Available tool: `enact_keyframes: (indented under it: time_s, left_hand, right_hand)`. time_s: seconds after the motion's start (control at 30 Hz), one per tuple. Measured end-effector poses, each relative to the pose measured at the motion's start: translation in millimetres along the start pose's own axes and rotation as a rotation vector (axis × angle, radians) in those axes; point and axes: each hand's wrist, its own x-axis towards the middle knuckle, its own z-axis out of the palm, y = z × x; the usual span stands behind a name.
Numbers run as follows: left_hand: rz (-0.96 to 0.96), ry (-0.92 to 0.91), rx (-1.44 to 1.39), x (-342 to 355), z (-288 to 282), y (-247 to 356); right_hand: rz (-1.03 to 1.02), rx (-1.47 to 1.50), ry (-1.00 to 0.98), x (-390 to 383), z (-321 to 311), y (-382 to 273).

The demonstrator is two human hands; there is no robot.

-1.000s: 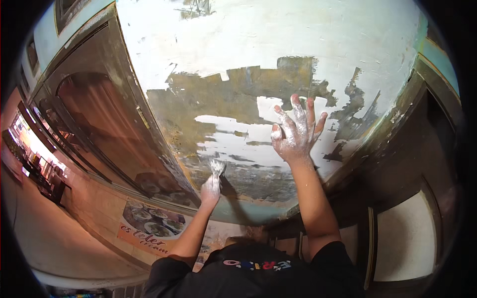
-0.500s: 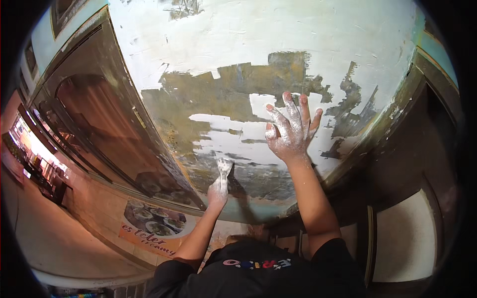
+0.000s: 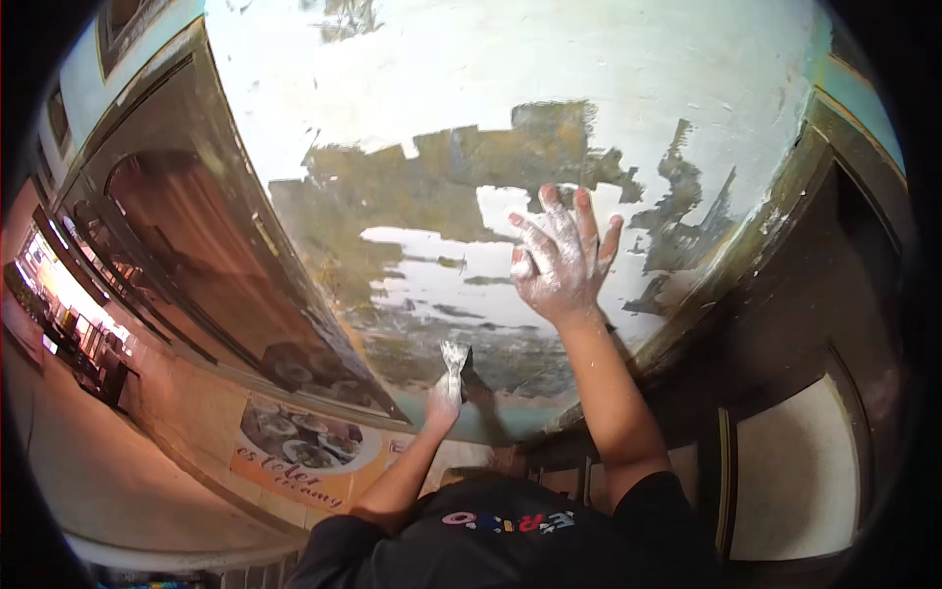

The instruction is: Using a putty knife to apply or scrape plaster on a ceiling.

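My left hand (image 3: pixel 444 404), dusted white, is closed round the handle of a putty knife (image 3: pixel 454 357) caked with white filler. Its blade points up toward the lower, dark part of the wall (image 3: pixel 667 59); whether the edge touches the surface I cannot tell. Higher and to the right, my right hand (image 3: pixel 564 265) rests against the wall with its fingers spread, white powder over the back and fingers. Between and behind the hands lies a white filler patch (image 3: pixel 417 250) with ragged streaks, surrounded by a bare brownish-grey area (image 3: pixel 363 196).
A dark wooden door frame with a curtained pane (image 3: pixel 186 226) stands on the left. Dark woodwork (image 3: pixel 785 294) with a pale panel (image 3: pixel 800 466) borders the right. Low on the left is a printed food banner (image 3: pixel 304 447). Furniture (image 3: pixel 88 353) shows beyond the far-left opening.
My left hand and the putty knife have moved down and slightly right, away from the white streaks. The right hand stays spread on the wall; the whole view has shifted a little.
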Motion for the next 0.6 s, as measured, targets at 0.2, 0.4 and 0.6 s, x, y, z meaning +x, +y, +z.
enact_keyframes:
  time_s: [0.2, 0.4, 0.6]
  left_hand:
    - [0.106, 0.035, -0.023, 4, -10, 50]
    - [-0.094, -0.142, -0.192, -7, 10, 20]
    - [0.189, -0.042, 0.056, 1, 10, 46]
  right_hand:
    - [-0.011, 0.004, 0.006, 4, -1, -1]
    - [-0.027, 0.019, 0.006, 2, 1, -2]
    - [-0.020, 0.038, -0.015, 5, -5, -3]
